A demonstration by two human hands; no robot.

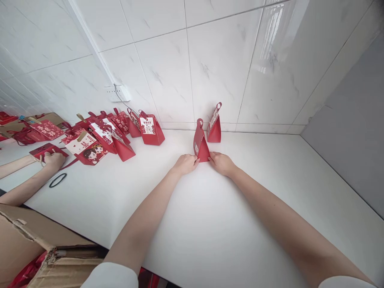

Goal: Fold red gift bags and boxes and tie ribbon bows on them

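A red triangular gift box with a ribbon loop on top stands upright on the white table. My left hand grips its lower left corner, fingers closed. At the lower right corner, my right hand pinches the same box between thumb and fingers. Just behind it, close to the wall, stands another red gift box with a white printed panel and a ribbon loop.
Several red gift boxes crowd the table's left side. Another person's hand holds a red box there, near a black ring. A cardboard carton stands at lower left. A tiled wall backs the table.
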